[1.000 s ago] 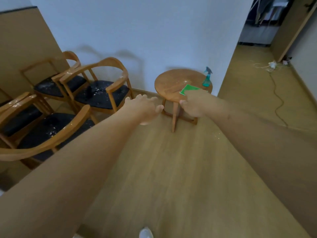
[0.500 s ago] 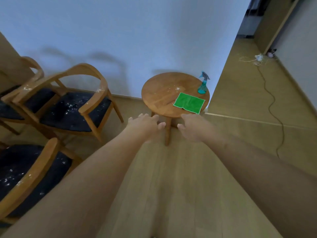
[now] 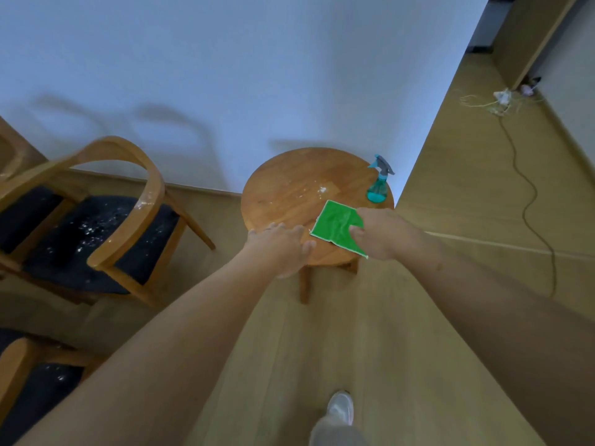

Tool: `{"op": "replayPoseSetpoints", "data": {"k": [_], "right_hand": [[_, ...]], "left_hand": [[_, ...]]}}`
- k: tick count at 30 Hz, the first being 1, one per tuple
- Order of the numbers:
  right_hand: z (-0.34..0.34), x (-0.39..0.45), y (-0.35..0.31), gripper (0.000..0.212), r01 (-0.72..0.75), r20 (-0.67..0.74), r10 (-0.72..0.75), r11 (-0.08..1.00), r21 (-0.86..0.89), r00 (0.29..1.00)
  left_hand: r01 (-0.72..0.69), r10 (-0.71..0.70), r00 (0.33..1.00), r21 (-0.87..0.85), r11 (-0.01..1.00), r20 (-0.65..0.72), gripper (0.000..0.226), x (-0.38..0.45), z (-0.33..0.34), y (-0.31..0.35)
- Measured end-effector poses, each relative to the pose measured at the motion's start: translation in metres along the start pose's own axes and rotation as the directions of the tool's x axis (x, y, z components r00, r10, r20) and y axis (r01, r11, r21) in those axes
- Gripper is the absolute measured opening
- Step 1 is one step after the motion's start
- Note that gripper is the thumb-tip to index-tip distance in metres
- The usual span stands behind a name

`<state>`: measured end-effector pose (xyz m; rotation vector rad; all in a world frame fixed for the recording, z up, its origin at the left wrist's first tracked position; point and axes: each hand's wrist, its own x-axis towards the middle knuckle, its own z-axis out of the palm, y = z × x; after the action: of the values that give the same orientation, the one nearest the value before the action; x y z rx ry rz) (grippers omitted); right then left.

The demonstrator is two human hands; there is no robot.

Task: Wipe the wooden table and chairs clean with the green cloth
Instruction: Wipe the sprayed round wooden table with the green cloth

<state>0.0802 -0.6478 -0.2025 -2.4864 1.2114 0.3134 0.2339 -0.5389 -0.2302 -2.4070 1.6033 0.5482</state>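
- The right hand (image 3: 383,233) pinches the near right edge of the green cloth (image 3: 335,225), which lies on the round wooden table (image 3: 289,191).
- The left hand (image 3: 278,246), fingers loose, hovers over the table's near rim.
- A wide sweep risks toppling the spray bottle (image 3: 378,185) standing just beyond.
- The left-side chair (image 3: 128,201) remains speckled white.

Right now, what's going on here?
A person is starting a wipe-down. Their right hand grips the green cloth lying near the front edge of the round wooden table. The left hand, fingers relaxed, is over the table's near edge. White specks sit on the tabletop, and a teal spray bottle stands at the back right. The nearby chair has a speckled dark seat.
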Motion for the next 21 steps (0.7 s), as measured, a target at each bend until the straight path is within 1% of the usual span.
{"op": "replayPoseSetpoints", "data": {"k": [3,5,8,11,13,15,19,21], "right_hand": [[-0.01,0.051,0.025,0.033,0.003,0.026,-0.003,1.0,-0.005,1.0],[-0.011,0.084,0.037,0.031,-0.019,0.049,0.017,0.999,0.037,0.999],[-0.011,0.132,0.048,0.033,-0.002,0.079,0.0,0.999,0.036,0.997],[-0.008,0.178,0.055,0.04,-0.012,0.097,0.008,0.999,0.041,0.995],[-0.007,0.206,0.061,0.039,-0.014,0.088,0.009,0.999,0.046,0.996],[-0.006,0.235,0.068,0.033,-0.02,0.062,0.017,0.998,0.061,0.998],[-0.005,0.297,0.081,0.032,-0.05,0.039,0.046,0.993,0.109,0.998],[0.003,0.326,0.087,0.041,-0.069,0.028,0.065,0.986,0.15,0.997]], "left_hand": [[0.033,-0.032,0.999,-0.011,0.999,0.037,0.059,0.046,-0.005,0.002],[0.053,-0.051,0.996,-0.023,0.998,0.067,0.059,0.075,-0.009,0.003],[0.064,-0.06,0.994,-0.046,0.997,0.088,0.055,0.118,-0.016,0.0],[0.077,-0.069,0.989,-0.061,0.995,0.129,0.058,0.166,-0.017,-0.007],[0.087,-0.073,0.985,-0.083,0.993,0.154,0.06,0.201,-0.015,-0.013],[0.082,-0.063,0.982,-0.1,0.992,0.176,0.06,0.238,-0.014,-0.019],[0.065,-0.034,0.979,-0.152,0.986,0.199,0.058,0.308,-0.008,-0.028],[0.059,-0.023,0.977,-0.165,0.984,0.212,0.059,0.337,0.001,-0.03]]}}
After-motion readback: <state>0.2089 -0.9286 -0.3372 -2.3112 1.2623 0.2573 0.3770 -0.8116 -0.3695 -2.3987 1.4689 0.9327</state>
